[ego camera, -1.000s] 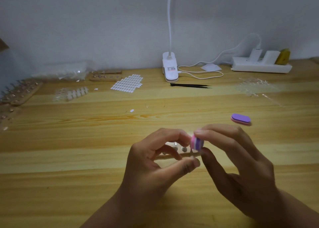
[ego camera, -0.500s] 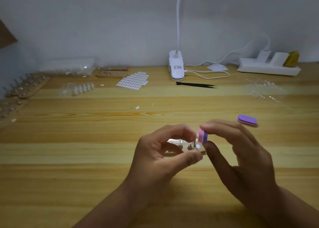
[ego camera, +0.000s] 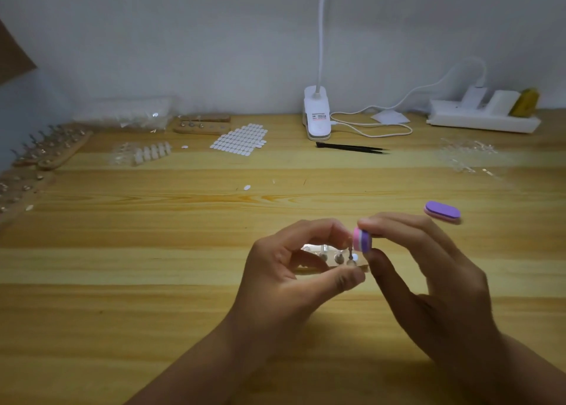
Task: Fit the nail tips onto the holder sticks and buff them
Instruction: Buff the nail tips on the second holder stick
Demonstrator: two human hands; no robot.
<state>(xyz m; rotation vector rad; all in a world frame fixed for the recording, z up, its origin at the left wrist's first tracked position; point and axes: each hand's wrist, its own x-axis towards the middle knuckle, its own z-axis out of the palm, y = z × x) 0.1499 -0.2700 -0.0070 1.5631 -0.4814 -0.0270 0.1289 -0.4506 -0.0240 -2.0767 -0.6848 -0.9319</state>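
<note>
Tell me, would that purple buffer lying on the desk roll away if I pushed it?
Probably not: the purple buffer lies flat on the desk, so it should slide. Its layers look foamy, so likely light and squashy.

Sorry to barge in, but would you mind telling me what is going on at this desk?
A person is buffing nail tips at a wooden desk. The left hand grips a small wooden holder with upright sticks. The right hand pinches a pink-and-purple buffer block between thumb and fingers, against the top of one stick. The tip there is too small to make out. A second purple buffer lies on the desk to the right.
</note>
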